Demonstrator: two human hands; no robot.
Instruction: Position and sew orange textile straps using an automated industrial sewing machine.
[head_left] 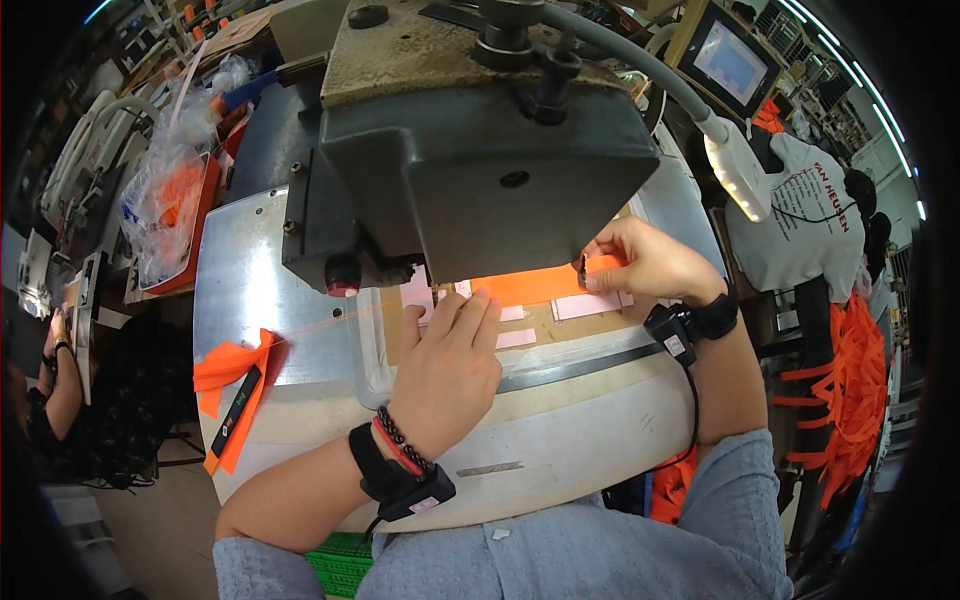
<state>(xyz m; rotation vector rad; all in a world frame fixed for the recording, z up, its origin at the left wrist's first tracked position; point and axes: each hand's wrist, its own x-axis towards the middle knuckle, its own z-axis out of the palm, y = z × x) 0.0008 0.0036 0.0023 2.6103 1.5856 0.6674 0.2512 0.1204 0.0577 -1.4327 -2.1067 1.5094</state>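
A bright orange fabric strip (537, 287) lies across a tan board with pink pieces (588, 305), just under the dark head of a sewing machine (480, 190). My left hand (450, 362) rests with its fingers stretched out, the tips on the strip's left part and the pink pieces. At the strip's right end, my right hand (655, 262) pinches the fabric between thumb and fingers; a small dark patch shows at the pinch. The machine head hides the strip's far edge and the needle area.
Folded orange pieces with a black label (237, 410) hang at the table's left edge. A lit lamp (738, 175) bends down at the right, near a monitor (728, 62). Many orange strips (845, 385) hang at far right. Another person's arm (65, 385) shows at far left.
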